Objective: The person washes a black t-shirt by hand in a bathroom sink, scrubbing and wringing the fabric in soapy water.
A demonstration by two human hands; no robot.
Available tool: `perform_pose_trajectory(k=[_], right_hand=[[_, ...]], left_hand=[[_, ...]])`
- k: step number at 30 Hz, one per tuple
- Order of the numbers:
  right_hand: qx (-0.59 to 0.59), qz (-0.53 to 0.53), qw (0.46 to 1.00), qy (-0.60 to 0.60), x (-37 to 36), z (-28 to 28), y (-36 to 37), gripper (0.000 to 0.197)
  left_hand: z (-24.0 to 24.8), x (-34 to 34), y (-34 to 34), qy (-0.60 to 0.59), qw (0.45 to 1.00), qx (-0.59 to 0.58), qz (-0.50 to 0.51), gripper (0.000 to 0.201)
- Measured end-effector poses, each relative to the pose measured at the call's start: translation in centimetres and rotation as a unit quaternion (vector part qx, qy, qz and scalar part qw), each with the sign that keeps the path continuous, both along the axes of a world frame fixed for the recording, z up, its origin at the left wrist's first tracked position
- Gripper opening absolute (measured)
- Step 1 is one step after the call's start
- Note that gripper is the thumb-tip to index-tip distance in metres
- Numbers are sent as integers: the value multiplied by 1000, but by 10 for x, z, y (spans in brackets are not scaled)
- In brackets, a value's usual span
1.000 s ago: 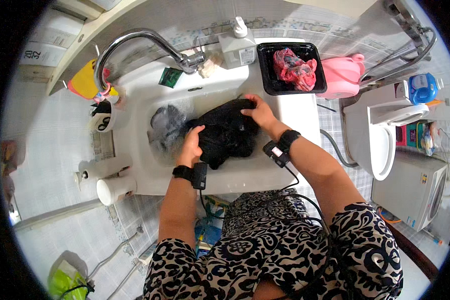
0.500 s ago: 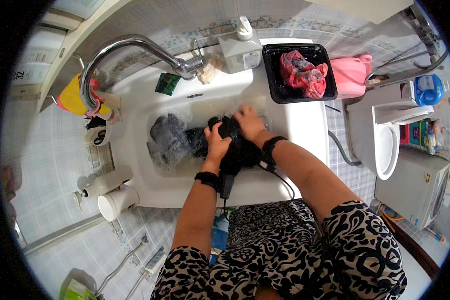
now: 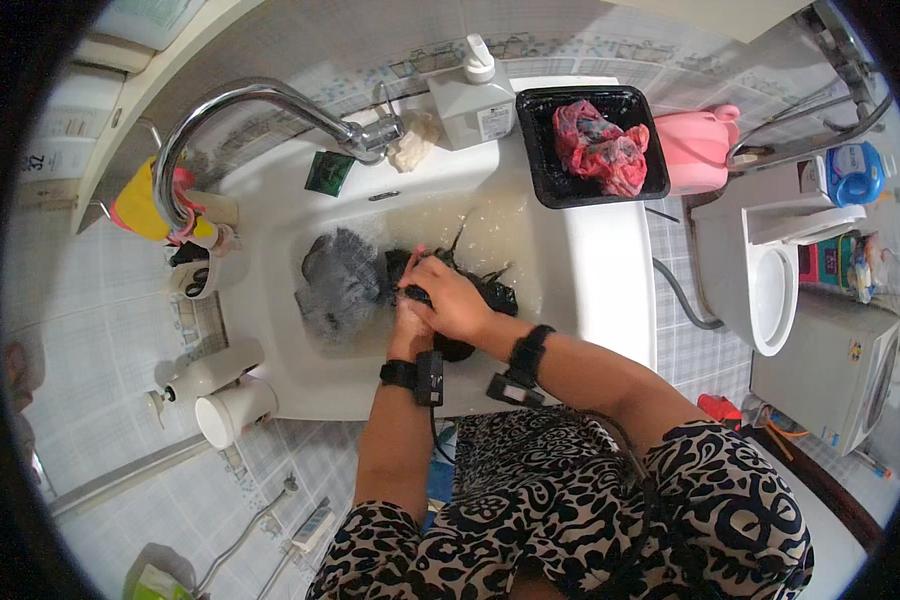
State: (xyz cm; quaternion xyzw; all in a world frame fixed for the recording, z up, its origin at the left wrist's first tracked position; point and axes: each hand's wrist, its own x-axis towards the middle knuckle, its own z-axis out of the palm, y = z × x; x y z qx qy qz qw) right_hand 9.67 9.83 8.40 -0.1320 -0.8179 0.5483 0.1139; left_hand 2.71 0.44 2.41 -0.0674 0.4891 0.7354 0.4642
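Both my hands are together over the white sink [image 3: 610,290], squeezing a wet black garment [image 3: 490,292] bunched in the soapy water. My right hand [image 3: 452,300] lies on top with its fingers wrapped around the cloth. My left hand [image 3: 407,318] is mostly hidden under it and grips the same bundle. A grey garment [image 3: 338,282] lies soaking in the basin just left of my hands. Each wrist wears a black band with a cable.
A chrome tap [image 3: 260,105] arches over the basin. A black tray with a red cloth [image 3: 600,150] sits on the sink's back right, beside a white pump bottle [image 3: 473,95] and a pink tub [image 3: 695,145]. White cups [image 3: 232,410] stand left; a toilet [image 3: 770,270] is on the right.
The black garment was spread wide between my hands; now it is gathered into a tight bundle. My hands have come together and shifted toward the middle of the basin.
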Motion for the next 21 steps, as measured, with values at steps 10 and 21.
perform_pose_trajectory(k=[10,21], right_hand=[[17,-93,990,-106,-10,-3,13,35],[130,-111,981,-96,-22,-39,74,34]], left_hand=[[-24,3,5,-73,996,-19,50,47],[12,3,19,-71,980,-185,-9,51]])
